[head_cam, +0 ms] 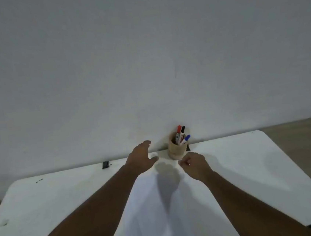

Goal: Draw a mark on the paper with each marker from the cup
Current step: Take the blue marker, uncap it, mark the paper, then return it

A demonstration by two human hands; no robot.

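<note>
Left grip (142, 157): spread wide, empty | Right grip (193, 164): curled into a loose fist, holding nothing visible | cup (177, 148): just beyond, between grips, three markers (181, 134) inside | paper (161, 213): on tabletop (251, 165) between forearms | black clip (105, 164): far-left of left grip.

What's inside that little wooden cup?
Three markers stand in the wooden cup: a red-capped marker, a black-capped marker and a blue-capped marker. Their lower ends are hidden by the cup wall.
</note>
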